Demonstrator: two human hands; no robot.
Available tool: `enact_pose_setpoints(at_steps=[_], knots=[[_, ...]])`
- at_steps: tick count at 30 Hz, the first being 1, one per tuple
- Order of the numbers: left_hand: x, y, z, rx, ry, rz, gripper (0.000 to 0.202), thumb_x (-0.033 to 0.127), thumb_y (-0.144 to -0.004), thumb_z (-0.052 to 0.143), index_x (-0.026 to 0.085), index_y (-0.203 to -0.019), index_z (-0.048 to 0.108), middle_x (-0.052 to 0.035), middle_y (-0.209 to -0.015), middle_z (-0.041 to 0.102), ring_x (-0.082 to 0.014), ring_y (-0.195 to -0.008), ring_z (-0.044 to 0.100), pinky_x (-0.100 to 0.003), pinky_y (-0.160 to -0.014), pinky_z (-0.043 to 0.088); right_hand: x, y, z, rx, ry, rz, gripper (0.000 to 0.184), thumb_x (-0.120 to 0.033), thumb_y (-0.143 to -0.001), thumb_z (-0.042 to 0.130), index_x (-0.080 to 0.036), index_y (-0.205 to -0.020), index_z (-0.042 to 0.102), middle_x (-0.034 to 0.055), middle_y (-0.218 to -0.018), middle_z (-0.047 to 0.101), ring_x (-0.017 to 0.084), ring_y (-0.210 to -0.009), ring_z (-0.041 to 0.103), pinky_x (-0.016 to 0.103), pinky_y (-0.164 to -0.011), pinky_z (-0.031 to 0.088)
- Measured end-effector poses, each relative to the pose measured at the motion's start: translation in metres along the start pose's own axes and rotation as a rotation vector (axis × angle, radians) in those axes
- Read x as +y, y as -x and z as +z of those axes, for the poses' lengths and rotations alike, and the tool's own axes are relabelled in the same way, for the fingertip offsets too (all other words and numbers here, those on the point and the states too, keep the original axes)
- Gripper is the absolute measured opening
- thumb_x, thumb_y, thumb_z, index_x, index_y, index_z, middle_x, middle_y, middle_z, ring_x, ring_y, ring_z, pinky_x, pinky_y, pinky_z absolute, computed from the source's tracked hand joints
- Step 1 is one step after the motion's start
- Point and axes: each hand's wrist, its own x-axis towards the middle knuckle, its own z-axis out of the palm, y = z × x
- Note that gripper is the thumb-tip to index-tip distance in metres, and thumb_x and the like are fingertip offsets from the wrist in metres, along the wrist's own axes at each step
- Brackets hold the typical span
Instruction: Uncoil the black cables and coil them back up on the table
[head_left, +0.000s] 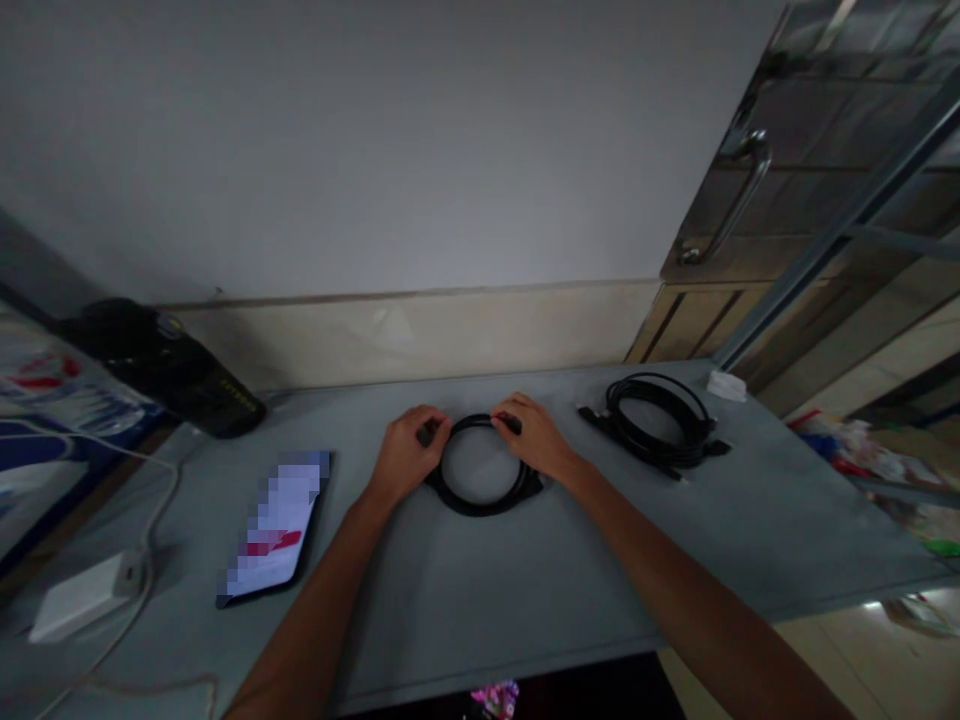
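A black cable [480, 508] is coiled into a round loop on the grey tabletop, between my two hands. My left hand [411, 446] is closed on the coil's upper left side, fingers pinched around it. On the upper right of the same coil, my right hand [531, 432] pinches the strands with thumb and fingers. A dark connector end shows at the coil's lower right, near my right wrist. Farther right lies a second coiled black cable [660, 425], apart from my hands, with its plug ends sticking out.
A phone [274, 530] with a lit screen lies left of my left forearm. Beyond it are a white charger [86, 597] with a pale cord and a tilted black bottle [172, 365]. A small white object [727, 386] sits by the metal post at the table's back right. A wall borders the back.
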Motion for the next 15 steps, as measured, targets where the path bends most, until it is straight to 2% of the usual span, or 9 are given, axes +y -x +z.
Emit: enact_pose_setpoints(at_steps=[7, 15], knots=[[-0.0002, -0.0037, -0.0036, 0.190, 0.038, -0.014, 0.032, 0.043, -0.109, 0.062, 0.022, -0.089, 0.074, -0.0022, -0.083, 0.074, -0.0202, -0.076, 0.065, -0.034, -0.077, 0.050, -0.0001, 0.0034, -0.0005, -0.012, -0.010, -0.067, 0.016, -0.025, -0.110, 0.068, -0.023, -0.109, 0.084, 0.0067, -0.109, 0.074, 0.020, -0.104, 0.071, 0.037, -0.101, 0.058], [0.0057, -0.0049, -0.0058, 0.339, -0.004, 0.034, 0.031, 0.038, -0.113, 0.060, 0.022, -0.089, 0.072, -0.0013, -0.080, 0.069, -0.0186, -0.072, 0.061, -0.033, -0.072, 0.046, 0.0008, 0.0029, 0.0025, 0.000, -0.002, -0.062, 0.017, -0.020, -0.108, 0.070, -0.024, -0.111, 0.086, 0.0067, -0.111, 0.074, 0.020, -0.104, 0.071, 0.035, -0.099, 0.059]])
